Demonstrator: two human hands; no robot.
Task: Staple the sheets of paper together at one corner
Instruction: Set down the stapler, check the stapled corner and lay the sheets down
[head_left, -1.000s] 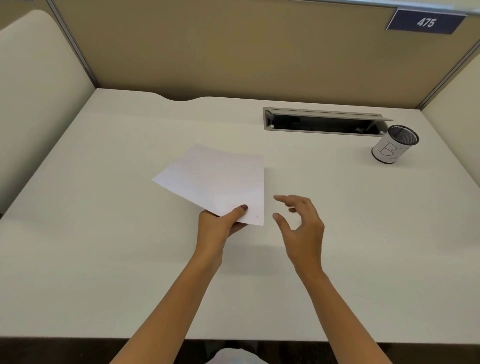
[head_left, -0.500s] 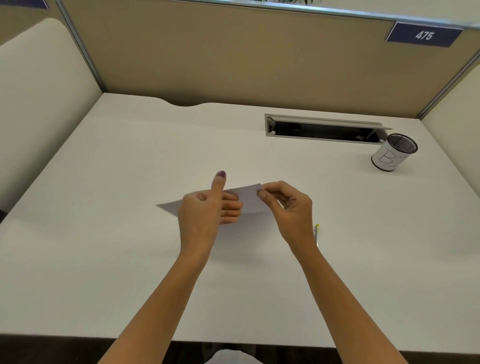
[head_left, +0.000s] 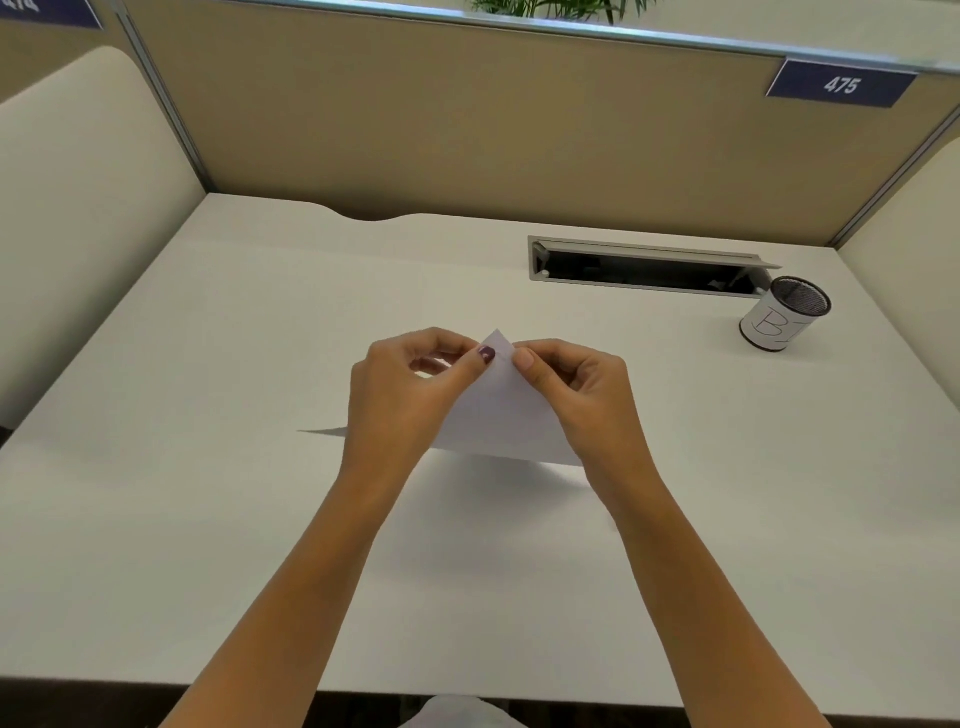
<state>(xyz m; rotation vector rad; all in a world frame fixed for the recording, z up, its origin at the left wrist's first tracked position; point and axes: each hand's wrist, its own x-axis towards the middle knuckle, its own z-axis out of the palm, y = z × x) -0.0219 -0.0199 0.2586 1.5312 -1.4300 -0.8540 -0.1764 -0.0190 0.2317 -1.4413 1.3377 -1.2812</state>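
Head view: left hand (head_left: 410, 395) and right hand (head_left: 576, 389) are both pinching the sheets (head_left: 498, 415) at the top corner, lifting them above the desk (head_left: 208, 519), likely squaring that corner for stapling; no stapler is showing; cup (head_left: 784, 317) is standing far right.

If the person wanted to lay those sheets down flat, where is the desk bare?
The white desk is bare on the whole left side, up to the cream side panel, and along the near edge. The far right is busier: the black mesh pen cup stands beside the open grey cable slot.
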